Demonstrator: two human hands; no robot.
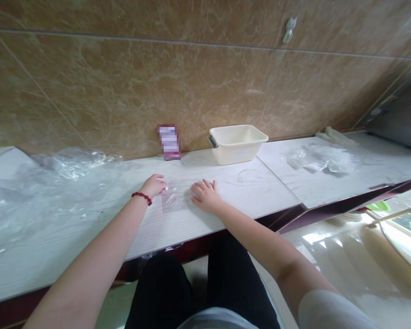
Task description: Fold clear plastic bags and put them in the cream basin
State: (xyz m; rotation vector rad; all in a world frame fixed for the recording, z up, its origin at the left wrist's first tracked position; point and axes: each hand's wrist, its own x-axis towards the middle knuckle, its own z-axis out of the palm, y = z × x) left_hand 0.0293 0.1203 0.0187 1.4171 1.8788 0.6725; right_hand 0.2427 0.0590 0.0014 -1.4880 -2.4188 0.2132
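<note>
A small clear plastic bag lies flat on the white wood-grain counter in front of me. At its upper left corner, the fingertips of my left hand are closed on the edge. A red bead bracelet circles that wrist. My right hand rests to the right of the bag, palm down with its fingers spread, holding nothing. Beyond my right hand stands a cream plastic basin with a grey handle.
Crumpled clear plastic covers the counter's left side. Several clear bags lie on the right. A phone-like object, its screen blurred, leans against the brown tiled wall. The counter's front edge runs just above my knees.
</note>
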